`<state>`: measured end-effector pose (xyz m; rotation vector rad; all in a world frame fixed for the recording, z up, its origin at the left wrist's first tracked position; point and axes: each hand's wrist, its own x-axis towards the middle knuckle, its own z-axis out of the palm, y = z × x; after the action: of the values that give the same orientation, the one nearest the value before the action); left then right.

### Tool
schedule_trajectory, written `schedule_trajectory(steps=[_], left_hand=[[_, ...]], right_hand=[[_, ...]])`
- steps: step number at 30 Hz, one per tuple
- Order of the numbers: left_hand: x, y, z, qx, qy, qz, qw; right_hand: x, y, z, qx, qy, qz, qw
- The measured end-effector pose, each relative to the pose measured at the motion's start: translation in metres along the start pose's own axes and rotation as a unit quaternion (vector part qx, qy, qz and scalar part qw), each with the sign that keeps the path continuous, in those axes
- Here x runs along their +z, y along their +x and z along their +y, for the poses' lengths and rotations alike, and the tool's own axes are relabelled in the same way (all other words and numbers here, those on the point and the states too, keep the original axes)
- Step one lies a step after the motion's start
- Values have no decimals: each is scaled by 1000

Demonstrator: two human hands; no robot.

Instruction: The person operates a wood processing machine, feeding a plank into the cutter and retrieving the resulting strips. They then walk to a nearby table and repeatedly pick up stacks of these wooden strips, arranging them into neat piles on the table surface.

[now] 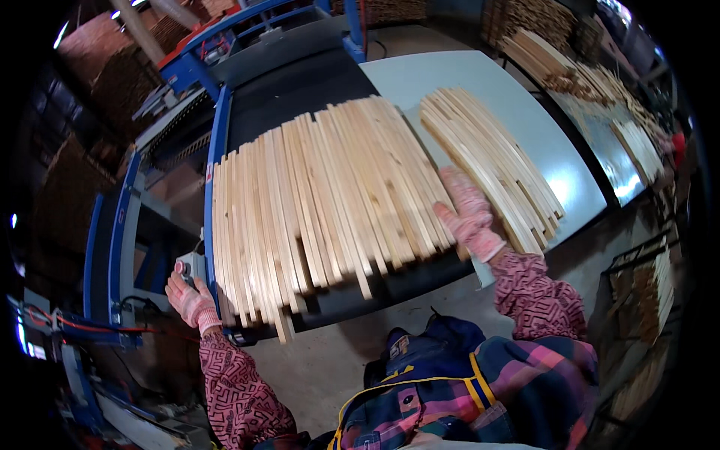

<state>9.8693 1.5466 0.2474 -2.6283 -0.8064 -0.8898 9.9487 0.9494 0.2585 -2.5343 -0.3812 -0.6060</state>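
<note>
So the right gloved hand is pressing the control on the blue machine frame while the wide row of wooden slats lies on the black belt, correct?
Not quite: the head view shows the left hand at the control on the blue machine frame. The right hand rests on the wooden slats, which do lie on the black belt.

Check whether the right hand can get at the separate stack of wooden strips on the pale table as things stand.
Probably yes. The right hand rests at the edge of the wide row of strips, right beside the separate stack, with nothing between them.
</note>
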Motion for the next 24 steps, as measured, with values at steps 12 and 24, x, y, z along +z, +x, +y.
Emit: schedule_trajectory(steps=[12, 24], left_hand=[[-112, -108, 257, 141, -387, -185, 892], [-167, -184, 589, 23, -492, -520, 698]], right_hand=[[-127, 16, 195, 188, -154, -14, 970], [-56, 55, 381, 212, 404, -106, 884]])
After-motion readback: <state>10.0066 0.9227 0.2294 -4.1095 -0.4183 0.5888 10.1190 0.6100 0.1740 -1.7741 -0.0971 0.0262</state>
